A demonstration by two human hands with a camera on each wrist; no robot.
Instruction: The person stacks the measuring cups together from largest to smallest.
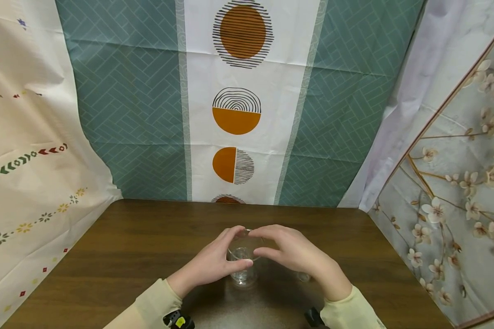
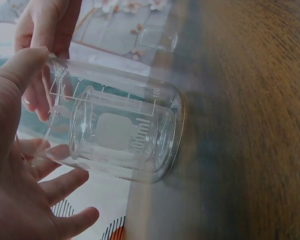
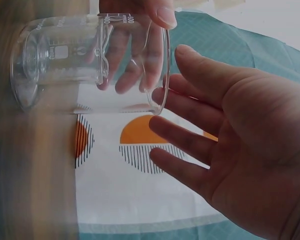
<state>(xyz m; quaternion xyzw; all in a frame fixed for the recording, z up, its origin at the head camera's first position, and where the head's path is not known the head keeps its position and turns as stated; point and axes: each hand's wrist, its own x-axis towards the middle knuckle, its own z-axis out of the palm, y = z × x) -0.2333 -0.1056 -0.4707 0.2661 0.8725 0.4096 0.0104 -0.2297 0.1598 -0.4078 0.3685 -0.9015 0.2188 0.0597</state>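
Note:
A large clear glass beaker (image 2: 176,102) with white volume marks stands upright on the table, and a smaller glass beaker (image 2: 115,131) sits inside it. My left hand (image 1: 215,264) holds the large beaker near its rim, thumb on the near side and fingers round the far side. On the right of the rim is my right hand (image 1: 293,249), thumb and fingers spread. In the right wrist view its fingertips (image 3: 159,95) reach the rim; whether they all touch, I cannot tell.
Another small clear glass vessel (image 1: 303,276) stands on the brown wooden table (image 1: 148,237), right of the large beaker and partly behind my right wrist. Patterned cloth (image 1: 148,114) hangs behind the table, with further cloths on the left and right sides.

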